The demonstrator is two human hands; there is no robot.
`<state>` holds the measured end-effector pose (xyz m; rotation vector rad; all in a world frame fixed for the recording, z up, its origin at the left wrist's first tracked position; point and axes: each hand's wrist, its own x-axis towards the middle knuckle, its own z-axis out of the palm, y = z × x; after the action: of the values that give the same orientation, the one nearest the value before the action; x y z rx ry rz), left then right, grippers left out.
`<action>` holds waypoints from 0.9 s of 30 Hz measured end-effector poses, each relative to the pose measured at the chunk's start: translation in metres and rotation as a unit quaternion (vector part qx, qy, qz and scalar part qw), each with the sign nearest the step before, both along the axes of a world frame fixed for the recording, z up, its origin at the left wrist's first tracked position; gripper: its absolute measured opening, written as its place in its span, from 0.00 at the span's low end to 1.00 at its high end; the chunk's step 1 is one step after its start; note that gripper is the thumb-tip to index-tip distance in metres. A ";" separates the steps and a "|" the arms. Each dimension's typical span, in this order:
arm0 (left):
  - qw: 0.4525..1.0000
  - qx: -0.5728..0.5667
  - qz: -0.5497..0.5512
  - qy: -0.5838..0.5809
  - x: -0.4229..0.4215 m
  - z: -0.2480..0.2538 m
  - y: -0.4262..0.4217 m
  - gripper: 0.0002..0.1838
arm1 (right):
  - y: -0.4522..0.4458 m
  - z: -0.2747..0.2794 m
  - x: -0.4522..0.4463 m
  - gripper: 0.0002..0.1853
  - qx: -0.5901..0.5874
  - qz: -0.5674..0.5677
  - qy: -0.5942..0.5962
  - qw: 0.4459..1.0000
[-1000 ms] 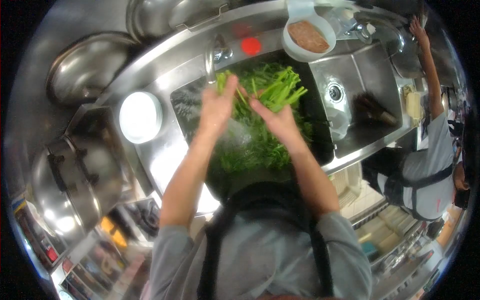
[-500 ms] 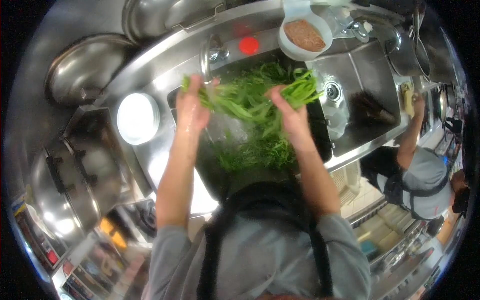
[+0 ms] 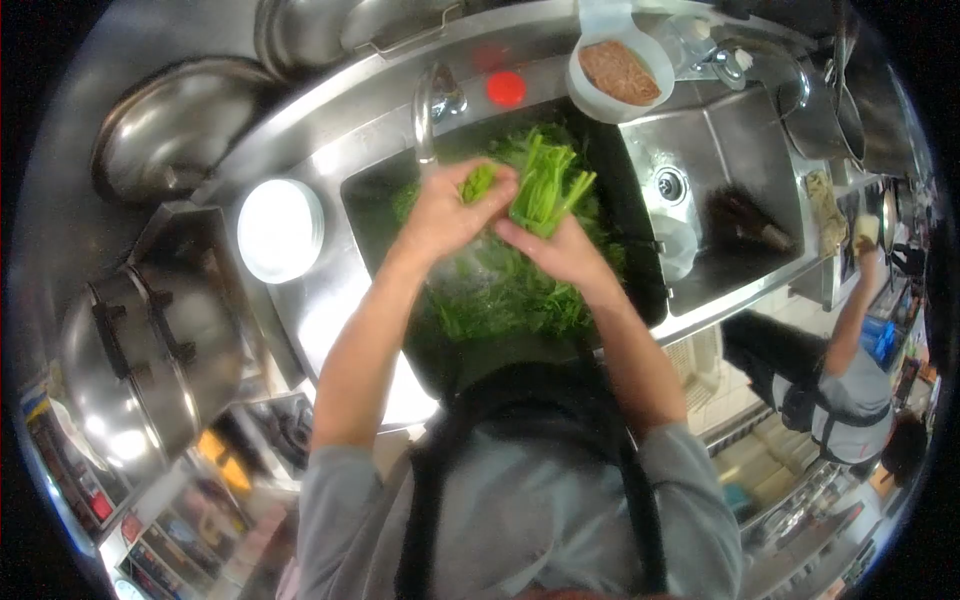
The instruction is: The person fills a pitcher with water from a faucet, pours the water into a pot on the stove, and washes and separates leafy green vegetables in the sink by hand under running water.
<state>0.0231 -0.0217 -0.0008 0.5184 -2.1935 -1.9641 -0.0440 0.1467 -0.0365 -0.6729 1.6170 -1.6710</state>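
Both of my hands are over a sink basin (image 3: 385, 185) full of loose leafy greens (image 3: 475, 305). My left hand (image 3: 445, 215) is closed around a few short green stems (image 3: 478, 183). A thicker bunch of greens (image 3: 550, 185), cut stem ends up, is gripped in my right hand (image 3: 565, 250). The two hands almost meet, and whether the fingers touch I cannot tell. Just behind my left hand stands the faucet (image 3: 424, 110). The leafy ends of the held greens are partly hidden by my hands.
White stacked plates (image 3: 280, 230) stand left of the basin. A white handled container (image 3: 620, 75) of brownish food and a red lid (image 3: 506, 89) sit along the back. To the right is a second basin (image 3: 735, 150) holding a dark brush-like bundle (image 3: 745, 215). A co-worker (image 3: 850, 400) stands at the right.
My hands have come together from wide apart, the left one moving right and the right one slightly left. The greens stretched between them are now in separate bunches. The co-worker's arm has shifted.
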 end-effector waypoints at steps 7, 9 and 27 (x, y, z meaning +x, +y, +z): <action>0.951 -0.198 0.146 -0.189 -0.004 0.015 -0.026 0.13 | 0.013 0.013 -0.001 0.21 0.125 0.056 -0.024 0.990; 0.966 -0.191 0.117 -0.127 0.002 0.019 -0.019 0.15 | 0.014 0.013 0.001 0.20 0.114 0.037 -0.056 0.991; 0.921 0.308 0.236 -0.020 0.000 -0.008 -0.003 0.11 | -0.002 -0.001 0.007 0.20 -0.006 0.021 0.022 1.000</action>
<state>0.0236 -0.0249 -0.0092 1.0547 -1.2399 -2.3113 -0.0373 0.1451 -0.0370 -0.7491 1.6145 -1.6481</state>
